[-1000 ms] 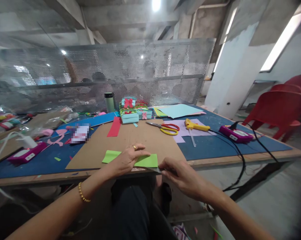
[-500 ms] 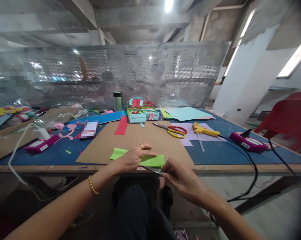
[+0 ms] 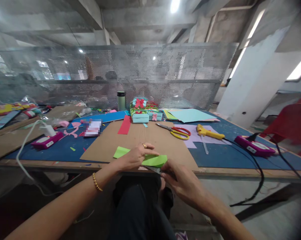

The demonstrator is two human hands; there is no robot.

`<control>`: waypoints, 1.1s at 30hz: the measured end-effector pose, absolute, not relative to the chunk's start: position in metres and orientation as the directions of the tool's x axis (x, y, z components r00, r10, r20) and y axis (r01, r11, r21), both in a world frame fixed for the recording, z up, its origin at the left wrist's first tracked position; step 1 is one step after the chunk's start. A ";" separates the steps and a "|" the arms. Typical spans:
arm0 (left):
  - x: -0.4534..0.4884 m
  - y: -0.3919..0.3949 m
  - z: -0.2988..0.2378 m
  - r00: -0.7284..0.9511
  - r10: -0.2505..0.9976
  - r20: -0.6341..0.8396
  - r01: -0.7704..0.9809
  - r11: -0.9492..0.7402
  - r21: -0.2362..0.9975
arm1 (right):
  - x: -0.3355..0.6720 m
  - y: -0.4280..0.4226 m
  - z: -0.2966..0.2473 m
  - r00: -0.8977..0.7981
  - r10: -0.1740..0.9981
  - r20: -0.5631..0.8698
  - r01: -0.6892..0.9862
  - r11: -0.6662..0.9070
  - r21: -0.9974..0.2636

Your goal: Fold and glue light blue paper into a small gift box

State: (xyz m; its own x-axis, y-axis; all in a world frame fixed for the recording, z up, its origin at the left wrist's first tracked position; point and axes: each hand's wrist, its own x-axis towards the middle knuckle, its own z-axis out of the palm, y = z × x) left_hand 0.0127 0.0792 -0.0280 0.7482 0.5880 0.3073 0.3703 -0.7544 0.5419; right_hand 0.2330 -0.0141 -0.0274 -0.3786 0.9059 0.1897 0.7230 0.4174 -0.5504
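A strip of light green paper (image 3: pixel 154 160) lies on a brown cardboard sheet (image 3: pixel 137 140) at the table's near edge. My left hand (image 3: pixel 132 156), with a ring and a gold bracelet, presses its fingers down on the paper. My right hand (image 3: pixel 182 181) is closed on a thin metal tool (image 3: pixel 153 169), likely a cutter blade, whose tip runs along the paper's near edge.
Yellow-and-red scissors (image 3: pixel 175 130), a yellow glue gun (image 3: pixel 209 132) and a magenta device (image 3: pixel 254 146) with black cable lie to the right. A red strip (image 3: pixel 124 125), decorated boxes (image 3: pixel 141 111), a green bottle (image 3: pixel 120 100) and paper sheets sit farther back. Another magenta device (image 3: pixel 44 141) lies left. Red chairs (image 3: pixel 290 123) stand right.
The view has shifted, so the table sits more to the right in the picture. My right hand with the tool has crept left along the paper's edge. My left hand stays on the paper.
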 end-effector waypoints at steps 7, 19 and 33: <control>0.013 0.081 -0.024 0.727 0.605 0.325 0.454 -0.778 0.434 | 0.219 -0.019 -0.022 -0.343 0.921 0.184 0.794 0.389 -0.466; -0.062 0.081 -0.035 0.701 0.550 0.454 0.512 -0.831 0.216 | 0.223 -0.014 -0.025 -0.338 0.924 0.179 0.785 0.381 -0.489; -0.061 0.080 -0.038 0.675 0.591 0.441 0.498 -0.806 0.319 | 0.221 -0.006 -0.021 -0.386 0.908 0.161 0.757 0.412 -0.507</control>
State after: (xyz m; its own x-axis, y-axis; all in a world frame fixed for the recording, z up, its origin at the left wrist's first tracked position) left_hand -0.0611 0.0795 -0.0381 0.6752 0.5913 0.4409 0.4981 -0.8064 0.3186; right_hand 0.2213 -0.0061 -0.0212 -0.3858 0.9083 0.1615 0.7571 0.4118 -0.5071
